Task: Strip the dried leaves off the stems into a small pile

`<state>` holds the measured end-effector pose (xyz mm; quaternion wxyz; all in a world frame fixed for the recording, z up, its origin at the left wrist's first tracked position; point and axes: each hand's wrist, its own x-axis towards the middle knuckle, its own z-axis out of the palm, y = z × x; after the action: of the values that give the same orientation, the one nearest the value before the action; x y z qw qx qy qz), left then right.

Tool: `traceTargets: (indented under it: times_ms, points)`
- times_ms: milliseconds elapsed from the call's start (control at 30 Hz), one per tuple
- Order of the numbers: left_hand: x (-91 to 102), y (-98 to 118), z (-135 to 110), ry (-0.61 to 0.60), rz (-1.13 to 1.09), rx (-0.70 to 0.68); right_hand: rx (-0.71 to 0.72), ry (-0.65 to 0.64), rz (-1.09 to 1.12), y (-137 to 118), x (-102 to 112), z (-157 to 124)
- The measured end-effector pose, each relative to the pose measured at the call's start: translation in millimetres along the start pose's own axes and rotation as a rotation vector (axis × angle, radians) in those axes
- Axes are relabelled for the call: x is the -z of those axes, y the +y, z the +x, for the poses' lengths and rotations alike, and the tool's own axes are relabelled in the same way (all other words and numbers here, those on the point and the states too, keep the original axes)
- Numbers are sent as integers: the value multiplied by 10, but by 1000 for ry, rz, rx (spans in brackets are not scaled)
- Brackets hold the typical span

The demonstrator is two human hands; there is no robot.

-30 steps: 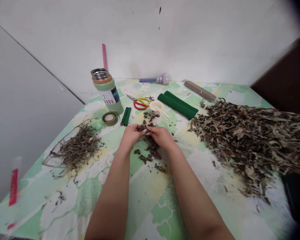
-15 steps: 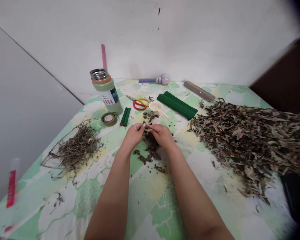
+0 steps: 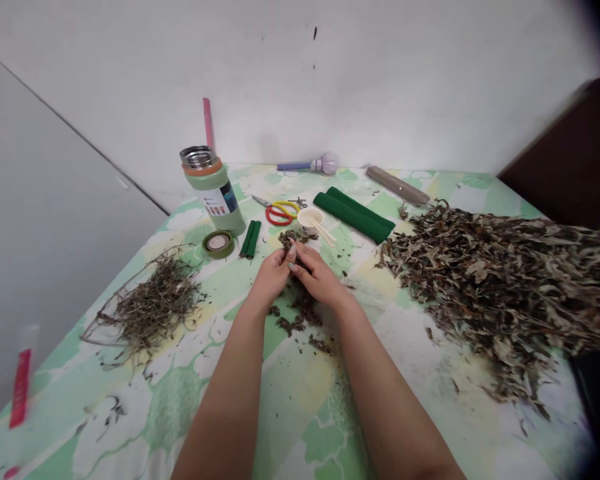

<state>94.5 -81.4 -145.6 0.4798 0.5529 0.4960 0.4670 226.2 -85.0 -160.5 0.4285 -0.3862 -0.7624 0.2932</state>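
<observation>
Across the worktop (image 3: 290, 407): we've got leafy stuff everywhere.
Dried leaf pile (image 3: 485, 280): right side, looks uncrumbled, so we'd guess loads left.
Twig heap (image 3: 155, 303): left side, probably sorted already.
Bottle (image 3: 233, 221): label print's too small for us.
Our left hand (image 3: 270, 277) and right hand (image 3: 323, 273): fingers meeting; can't tell what's in either grip.
Crumbled bits (image 3: 307, 312): around our hands, seemingly done.

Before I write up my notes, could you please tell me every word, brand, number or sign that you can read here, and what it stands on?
No text is readable.
White label on the green flask: printed lines and little figures, too small to read.
Red strip at the left: any marks are too blurred to read.
</observation>
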Motion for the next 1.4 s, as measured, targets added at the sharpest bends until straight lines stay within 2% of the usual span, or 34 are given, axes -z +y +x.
traceTargets:
  times_ms: [100, 267, 333, 400, 467, 600, 667, 733, 867, 967, 1100, 1200, 1400]
  points:
    - [-23, -2, -4, -14, -40, -17, -82, 26, 142, 8, -19, 5]
    - [-68, 23, -48, -58, 18, -36, -349, 404, 292, 37, -25, 29]
    - [-81, 44, -67, -79, 8, -23, -399, 470, 315, 42, -8, 34]
    - [-77, 66, -77, -74, 8, -12, -390, 463, 320, 38, 11, 31]
    - [-62, 82, -73, -61, 45, -9, -311, 395, 265, 23, 17, 23]
    - [-27, 86, -51, 0, 235, -61, -161, 236, -47, -33, -20, 0]
    - [-9, 78, -44, 1, 303, -108, -142, 226, -219, -59, -42, -8]
    - [15, 69, -46, -46, 278, -123, -145, 251, -286, -74, -55, -11]
    - [71, 60, -64, -102, 109, -77, -235, 356, -40, -69, -56, 4]
    - [81, 66, -78, -89, 118, -55, -273, 348, 128, -64, -59, 14]
    - [32, 66, -72, -117, 243, -140, -265, 271, 87, -75, -84, 15]
    - [-4, 44, -59, -78, 290, -205, -281, 260, 109, -59, -118, 18]
    - [-78, 25, -82, -37, 52, -145, -398, 360, 442, -4, -171, 35]
